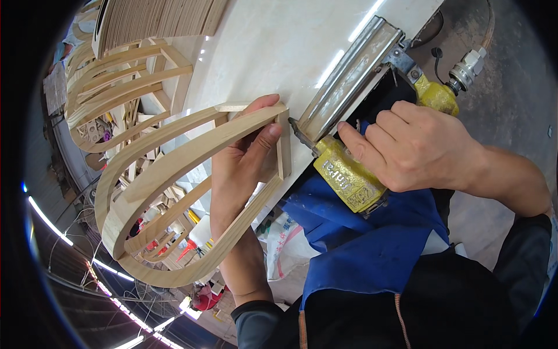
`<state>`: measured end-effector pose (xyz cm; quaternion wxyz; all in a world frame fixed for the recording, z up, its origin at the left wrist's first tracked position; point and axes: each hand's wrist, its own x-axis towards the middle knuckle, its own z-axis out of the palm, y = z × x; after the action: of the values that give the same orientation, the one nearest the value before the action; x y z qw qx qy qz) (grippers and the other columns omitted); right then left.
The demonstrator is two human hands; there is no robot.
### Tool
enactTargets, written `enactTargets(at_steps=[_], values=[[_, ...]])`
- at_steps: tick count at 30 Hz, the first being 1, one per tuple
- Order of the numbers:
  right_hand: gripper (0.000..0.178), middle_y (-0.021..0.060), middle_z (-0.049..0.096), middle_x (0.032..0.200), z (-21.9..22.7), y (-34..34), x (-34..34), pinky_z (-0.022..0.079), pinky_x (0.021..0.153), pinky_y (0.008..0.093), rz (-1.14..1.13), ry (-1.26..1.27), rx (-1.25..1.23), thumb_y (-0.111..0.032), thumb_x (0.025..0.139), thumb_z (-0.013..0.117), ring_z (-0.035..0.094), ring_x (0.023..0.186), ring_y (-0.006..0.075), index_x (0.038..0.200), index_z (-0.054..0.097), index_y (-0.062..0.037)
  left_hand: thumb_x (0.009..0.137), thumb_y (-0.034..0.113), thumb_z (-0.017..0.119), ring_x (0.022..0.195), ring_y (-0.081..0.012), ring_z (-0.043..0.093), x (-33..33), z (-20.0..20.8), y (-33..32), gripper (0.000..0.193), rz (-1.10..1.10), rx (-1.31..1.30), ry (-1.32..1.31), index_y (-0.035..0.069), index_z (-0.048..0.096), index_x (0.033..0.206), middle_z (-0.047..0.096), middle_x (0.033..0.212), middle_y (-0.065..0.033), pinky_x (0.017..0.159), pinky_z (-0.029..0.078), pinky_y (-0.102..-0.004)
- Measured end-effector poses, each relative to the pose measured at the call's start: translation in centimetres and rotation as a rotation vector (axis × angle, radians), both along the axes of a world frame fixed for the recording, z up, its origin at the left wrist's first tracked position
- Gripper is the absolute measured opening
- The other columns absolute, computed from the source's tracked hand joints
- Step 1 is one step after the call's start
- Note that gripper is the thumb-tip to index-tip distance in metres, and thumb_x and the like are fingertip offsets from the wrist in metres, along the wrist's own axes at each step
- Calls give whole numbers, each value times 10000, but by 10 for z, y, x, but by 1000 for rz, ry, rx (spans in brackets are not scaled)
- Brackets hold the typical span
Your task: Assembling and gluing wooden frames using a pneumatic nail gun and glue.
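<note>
My left hand (235, 171) grips a pale curved wooden frame (186, 160) near its squared end, with the thumb over a short crosspiece and fingers behind it. The frame is made of bent strips that meet in a rounded end at the left. My right hand (415, 145) is closed around a yellow pneumatic nail gun (349, 177) with a long metal magazine. The gun's dark nose sits close beside the frame's end piece; whether they touch I cannot tell. An air hose coupling (467, 68) is attached at the gun's far right end.
A pale worktable (261, 52) spans the top. On its left stand more curved wooden frames (125, 81), below a stack of thin curved wood pieces (157, 20). A blue apron (360, 250) covers my lap. Cluttered wood parts and tools lie beyond the frame at lower left.
</note>
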<state>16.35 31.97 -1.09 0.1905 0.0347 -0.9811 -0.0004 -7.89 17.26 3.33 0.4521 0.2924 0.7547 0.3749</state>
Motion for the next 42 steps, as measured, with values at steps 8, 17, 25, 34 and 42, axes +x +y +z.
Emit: enactTargets(at_steps=[8, 17, 25, 34, 42], values=[[239, 17, 502, 697, 0, 5, -1, 385, 587, 262, 11, 13, -9, -96, 916, 699, 446, 600, 141, 1125, 756, 4, 998, 2, 698, 1128, -169, 669, 5, 3, 1, 411, -20, -9, 31, 24, 667, 1407, 720, 1299, -85, 1062, 501, -331], [199, 19, 519, 692, 7, 19, -8, 407, 597, 260, 64, 5, 12, -88, 900, 696, 470, 604, 147, 1074, 750, -7, 1006, -3, 698, 1062, -150, 657, 5, 0, 0, 362, -7, 32, 28, 37, 705, 1365, 733, 1227, -65, 992, 510, -274], [151, 25, 552, 693, 13, 29, -16, 431, 612, 257, 84, -123, -1, -86, 908, 682, 498, 612, 146, 1024, 736, -6, 1006, -9, 694, 1068, -156, 658, 6, -2, -1, 359, 11, 45, 24, 36, 706, 1361, 734, 1217, -69, 989, 504, -273], [165, 29, 570, 713, -2, 24, -10, 435, 618, 259, 69, 32, 52, -92, 903, 692, 505, 622, 144, 1040, 726, -7, 1010, -9, 687, 1077, -158, 656, 7, 1, 1, 350, -13, 57, 18, 34, 704, 1356, 733, 1210, -71, 983, 501, -270], [173, 30, 582, 743, -1, 24, -7, 434, 611, 268, 60, 28, -14, -89, 889, 695, 504, 622, 147, 1042, 720, -11, 1014, -4, 685, 1066, -157, 653, 6, -1, -2, 344, -10, 57, 12, 37, 703, 1355, 733, 1208, -72, 965, 500, -269]])
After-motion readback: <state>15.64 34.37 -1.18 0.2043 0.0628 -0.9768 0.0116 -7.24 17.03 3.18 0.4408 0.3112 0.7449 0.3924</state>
